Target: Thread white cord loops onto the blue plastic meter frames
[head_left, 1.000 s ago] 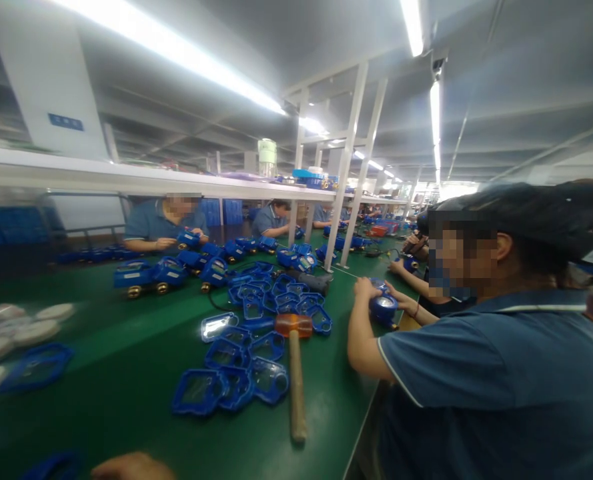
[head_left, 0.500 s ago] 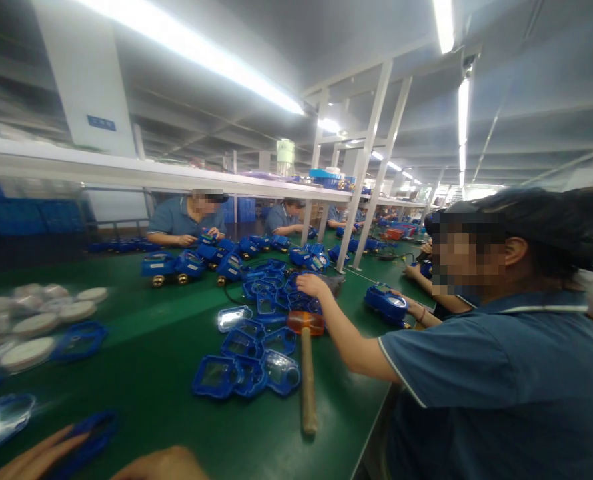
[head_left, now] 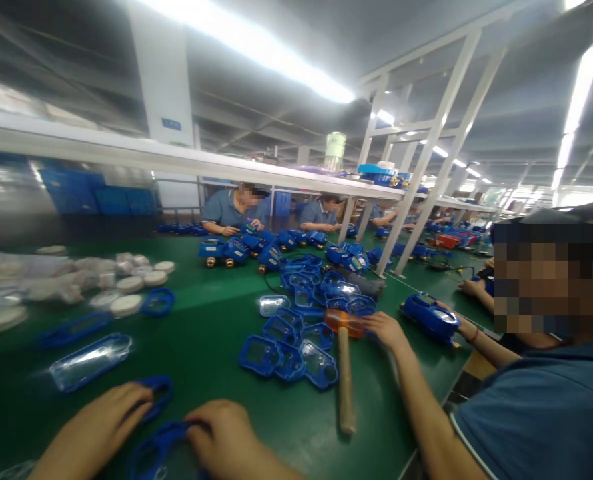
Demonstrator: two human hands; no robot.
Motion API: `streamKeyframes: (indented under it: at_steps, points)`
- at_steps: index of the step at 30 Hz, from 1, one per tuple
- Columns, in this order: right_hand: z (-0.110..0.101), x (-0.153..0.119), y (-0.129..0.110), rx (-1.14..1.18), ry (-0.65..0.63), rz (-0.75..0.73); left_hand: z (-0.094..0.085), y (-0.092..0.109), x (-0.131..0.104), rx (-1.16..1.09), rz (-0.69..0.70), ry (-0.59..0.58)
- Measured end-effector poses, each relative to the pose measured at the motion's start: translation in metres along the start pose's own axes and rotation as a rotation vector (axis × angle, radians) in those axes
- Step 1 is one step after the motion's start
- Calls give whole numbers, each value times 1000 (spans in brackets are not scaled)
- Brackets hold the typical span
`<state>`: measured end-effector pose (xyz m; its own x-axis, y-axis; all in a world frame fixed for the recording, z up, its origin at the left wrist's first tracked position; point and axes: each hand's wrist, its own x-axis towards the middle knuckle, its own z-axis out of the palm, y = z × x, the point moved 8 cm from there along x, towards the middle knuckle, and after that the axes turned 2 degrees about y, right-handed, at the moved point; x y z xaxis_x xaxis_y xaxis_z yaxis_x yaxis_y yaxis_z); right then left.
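My left hand [head_left: 101, 427] is closed on the edge of a blue plastic cover frame [head_left: 162, 399] at the bottom of the view, its far side partly hidden by my fingers. Just to the right, my right hand [head_left: 226, 433] pinches a second blue cover frame [head_left: 149, 455] by its upper edge; the lower part runs out of the picture. Beyond my left hand lies a long blue-rimmed clear cover [head_left: 92, 362] on the green table. Several more blue frames with clear windows [head_left: 260, 355] lie overlapping in front of my right hand.
A mallet [head_left: 345, 380] with an orange head lies right of the frames, a co-worker's hand [head_left: 387, 330] at its head. White round discs [head_left: 127, 305] are at left. Blue meter bodies with brass fittings [head_left: 236, 252] stand farther back. Metal posts [head_left: 429, 153] rise from the table.
The view has swung left, so everything sits farther right. Both my hands show more, now with a blue frame each. The co-worker's hand has moved from the frame pile to the mallet head.
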<state>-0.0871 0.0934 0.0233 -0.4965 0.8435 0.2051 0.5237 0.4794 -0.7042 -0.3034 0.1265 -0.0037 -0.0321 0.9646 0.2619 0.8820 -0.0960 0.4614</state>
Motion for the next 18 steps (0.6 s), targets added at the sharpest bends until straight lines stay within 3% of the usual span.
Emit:
streamKeyframes:
  at_steps: [4,7,14,18]
  points:
    - [-3,0,-1,18,15,3,-24,26,-18,-257,-58,-75]
    - [-1,2,-2,75,-14,-27,-38,31,-23,-410,-166,-65]
    - [3,4,-1,124,-58,-78,-31,1,-23,-583,-363,-49]
    - [-3,3,-1,142,-54,-88,-27,-16,-32,-511,-399,-101]
